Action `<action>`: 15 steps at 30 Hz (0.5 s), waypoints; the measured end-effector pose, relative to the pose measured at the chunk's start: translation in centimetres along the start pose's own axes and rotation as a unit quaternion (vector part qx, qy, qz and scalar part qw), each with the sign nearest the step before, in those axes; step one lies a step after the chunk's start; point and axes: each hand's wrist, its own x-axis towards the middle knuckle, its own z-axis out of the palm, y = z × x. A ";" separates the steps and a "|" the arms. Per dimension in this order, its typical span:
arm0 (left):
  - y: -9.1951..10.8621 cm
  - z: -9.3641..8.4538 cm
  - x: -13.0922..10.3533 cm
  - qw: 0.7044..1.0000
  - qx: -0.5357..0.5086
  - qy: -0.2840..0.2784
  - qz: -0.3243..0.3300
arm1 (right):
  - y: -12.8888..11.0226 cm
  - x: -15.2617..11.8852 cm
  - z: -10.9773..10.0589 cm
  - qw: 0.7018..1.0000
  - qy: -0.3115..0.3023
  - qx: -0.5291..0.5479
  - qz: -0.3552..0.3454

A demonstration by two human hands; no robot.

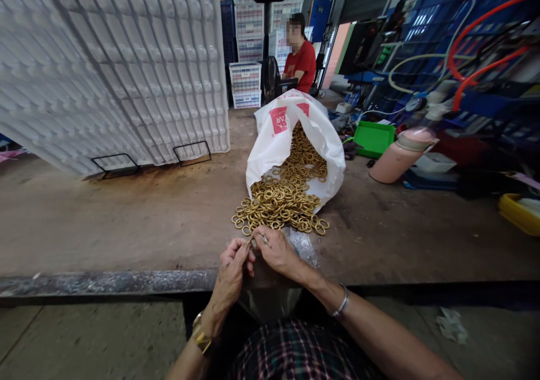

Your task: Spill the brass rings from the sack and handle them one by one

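My left hand (234, 258) is closed, with thumb and fingertips pinching a brass-coloured ring (250, 241) near the table's front edge. Close against it, my right hand (275, 251) is curled shut around a small silvery metal piece (265, 238); most of that piece is hidden in the fingers, so its kind cannot be made out. The fingertips of both hands meet at the ring. Just beyond them lies a heap of similar brass-coloured rings (280, 205), which spills from the mouth of a white plastic sack (265, 157) lying on its side.
White ribbed plastic trays (164, 65) stand upright at left on black wire stands (192, 153). On the table's (126, 222) right are a green bin (374, 139), a pink bottle (399, 157) and a yellow tray (520, 214). Behind sits a person in red (301, 62) near stacked crates (246, 79).
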 end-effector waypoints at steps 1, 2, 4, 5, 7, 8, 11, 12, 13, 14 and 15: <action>0.1 0.0 0.1 1.000 0.006 0.007 0.002 | -0.1 -0.2 0.0 0.999 -0.007 -0.044 -0.012; 0.1 0.0 0.1 1.000 0.015 0.012 0.003 | -0.2 -0.4 0.0 0.996 -0.019 -0.085 -0.023; 0.3 0.0 0.1 0.999 0.031 0.020 0.003 | -0.3 -0.7 0.0 0.987 -0.046 -0.153 -0.032; 0.4 0.0 0.1 0.999 0.040 0.022 0.004 | -0.4 -0.8 0.1 0.982 -0.057 -0.178 -0.031; 0.6 0.2 0.0 0.998 0.055 0.026 0.008 | -0.6 -0.8 0.1 0.974 -0.070 -0.214 -0.029; 0.7 0.2 -0.1 0.998 0.062 0.029 0.009 | -0.7 -0.8 0.1 0.971 -0.072 -0.227 -0.028; 0.9 0.4 -0.3 0.997 0.071 0.035 0.009 | -0.9 -0.7 0.1 0.965 -0.072 -0.252 -0.022; 0.9 0.5 -0.4 0.997 0.071 0.037 0.009 | -0.9 -0.6 0.0 0.963 -0.071 -0.258 -0.020; 0.9 0.5 -0.4 0.997 0.071 0.038 0.010 | -0.9 -0.6 0.0 0.962 -0.071 -0.263 -0.019; 0.9 0.5 -0.4 0.997 0.071 0.038 0.012 | -1.0 -0.6 0.1 0.961 -0.071 -0.266 -0.021; 0.9 0.5 -0.4 0.997 0.071 0.038 0.015 | -1.0 -0.7 0.1 0.961 -0.070 -0.268 -0.023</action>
